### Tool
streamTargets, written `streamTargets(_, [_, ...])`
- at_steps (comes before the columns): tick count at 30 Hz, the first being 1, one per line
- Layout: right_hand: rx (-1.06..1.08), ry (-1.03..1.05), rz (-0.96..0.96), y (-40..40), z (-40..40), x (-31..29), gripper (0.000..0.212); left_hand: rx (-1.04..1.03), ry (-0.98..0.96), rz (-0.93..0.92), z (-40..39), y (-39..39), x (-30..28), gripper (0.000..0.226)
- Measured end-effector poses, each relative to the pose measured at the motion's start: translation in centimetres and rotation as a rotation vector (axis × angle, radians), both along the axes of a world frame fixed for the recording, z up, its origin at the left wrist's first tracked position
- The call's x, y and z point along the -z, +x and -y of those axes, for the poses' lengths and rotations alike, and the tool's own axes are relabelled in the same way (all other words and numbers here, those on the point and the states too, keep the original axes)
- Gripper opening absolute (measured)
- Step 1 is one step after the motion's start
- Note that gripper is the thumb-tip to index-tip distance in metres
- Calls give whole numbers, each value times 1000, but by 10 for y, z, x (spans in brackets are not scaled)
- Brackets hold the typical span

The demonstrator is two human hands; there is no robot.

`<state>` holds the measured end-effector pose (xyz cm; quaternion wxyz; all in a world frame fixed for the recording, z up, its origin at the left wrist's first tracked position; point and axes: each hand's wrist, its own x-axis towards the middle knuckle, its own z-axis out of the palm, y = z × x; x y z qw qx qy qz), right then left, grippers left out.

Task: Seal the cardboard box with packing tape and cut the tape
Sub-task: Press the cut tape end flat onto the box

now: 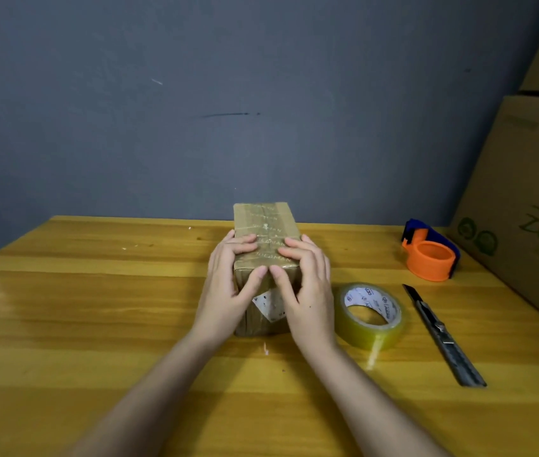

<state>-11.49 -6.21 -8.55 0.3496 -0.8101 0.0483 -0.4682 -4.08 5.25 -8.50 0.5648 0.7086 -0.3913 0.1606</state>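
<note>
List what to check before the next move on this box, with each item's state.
1. Cardboard box steady on the table: ok, left hand and right hand both press its near top edge.
2. Top taped: ok, strips cover it.
3. Near end sealed: cannot tell, the hands hide most of it.
4. Tape roll free: ok, flat beside the right hand.
5. Utility knife clear of hands: ok, right of the roll.

cardboard box [266, 225] front partly hidden, cartons [525, 209] cropped
</note>
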Motion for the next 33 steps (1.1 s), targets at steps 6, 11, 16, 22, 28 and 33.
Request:
streamTargets(6, [-49, -45, 8, -1, 5, 3, 45, 34, 49, 76, -6, 5, 5, 45])
streamTargets(11, [-86, -129, -19, -3, 14, 4, 42, 41, 149, 128, -11, 12, 6, 54])
streamTargets(16, [-116, -157, -61, -6, 18, 2, 45, 54, 196, 163, -16, 15, 6, 62])
streamTargets(22, [-135, -193, -115, -9, 22, 0, 50, 66, 206, 186, -18, 17, 4, 71])
streamTargets(28, [-168, -206, -154, -11, 25, 0, 59, 74, 253, 197, -19, 14, 3, 79])
streamTargets(33, [-158, -83, -72, -12, 16, -1, 39, 158, 137, 20, -20, 9, 0, 63])
